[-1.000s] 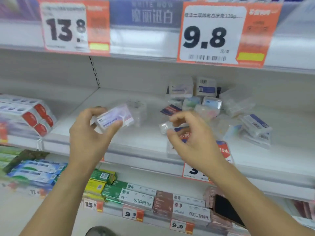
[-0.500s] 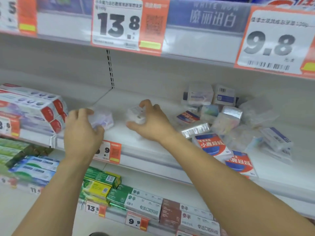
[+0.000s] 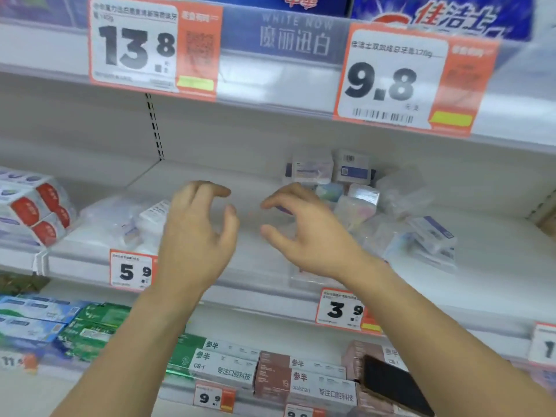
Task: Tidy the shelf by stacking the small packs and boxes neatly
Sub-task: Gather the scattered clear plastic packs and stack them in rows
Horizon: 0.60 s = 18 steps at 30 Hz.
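- My left hand [image 3: 195,233] and right hand [image 3: 304,233] both hang over the middle of the shelf [image 3: 264,266], fingers loosely curved, palms facing each other, holding nothing.
- The small packs I have gathered [image 3: 132,221] sit at about nine o'clock from my left hand, just beside it near the front lip; they are blurred, so I cannot tell how square the pile is.
- The loose heap of packs and boxes [image 3: 376,212] lies at about three o'clock from my right hand, just beyond my fingertips, tumbled at all angles.
- To do this step well, I judge I should take one flat box from the near edge of the heap, not the clear wrapped packs, which look slippery and soft, and lay it label up on the pile with its edges lined up.
- Open room: the bare strip between my hands gives a free path from heap to pile.
- Edges to mind: the upper shelf with its price tags [image 3: 403,82] hangs at twelve o'clock, so I keep lifts low; the front lip at six o'clock is close to the pile, so I set things back from it.
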{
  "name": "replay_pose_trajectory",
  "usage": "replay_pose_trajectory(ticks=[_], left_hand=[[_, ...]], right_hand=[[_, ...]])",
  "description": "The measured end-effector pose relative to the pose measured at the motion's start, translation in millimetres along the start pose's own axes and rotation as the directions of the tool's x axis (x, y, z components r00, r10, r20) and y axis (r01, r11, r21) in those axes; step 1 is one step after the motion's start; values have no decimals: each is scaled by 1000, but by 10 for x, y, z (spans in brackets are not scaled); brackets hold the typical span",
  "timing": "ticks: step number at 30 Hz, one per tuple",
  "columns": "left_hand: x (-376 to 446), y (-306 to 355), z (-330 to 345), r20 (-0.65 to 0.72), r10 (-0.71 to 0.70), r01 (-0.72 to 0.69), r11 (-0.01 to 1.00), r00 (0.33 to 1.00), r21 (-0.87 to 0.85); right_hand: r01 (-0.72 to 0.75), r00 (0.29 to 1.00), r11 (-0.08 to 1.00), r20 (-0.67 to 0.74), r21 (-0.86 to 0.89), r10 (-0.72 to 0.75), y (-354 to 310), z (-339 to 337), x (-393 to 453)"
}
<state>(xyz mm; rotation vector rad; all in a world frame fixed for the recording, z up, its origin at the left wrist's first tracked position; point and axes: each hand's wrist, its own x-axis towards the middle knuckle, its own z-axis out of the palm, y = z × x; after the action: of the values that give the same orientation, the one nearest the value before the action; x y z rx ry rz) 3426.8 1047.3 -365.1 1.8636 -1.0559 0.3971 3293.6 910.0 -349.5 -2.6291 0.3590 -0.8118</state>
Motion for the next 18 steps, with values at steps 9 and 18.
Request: replay_pose_trajectory(ticks=[9,18], left_hand=[[-337,637,741,523,257,-266,962,813,-60],[-252,515,815,562,258,-273,960,786,-59]], right_hand=[[-405,906,904,-191,-135,378,719,-653,-959],[-386,920,915,24,-113,391,961,-611,-1155]])
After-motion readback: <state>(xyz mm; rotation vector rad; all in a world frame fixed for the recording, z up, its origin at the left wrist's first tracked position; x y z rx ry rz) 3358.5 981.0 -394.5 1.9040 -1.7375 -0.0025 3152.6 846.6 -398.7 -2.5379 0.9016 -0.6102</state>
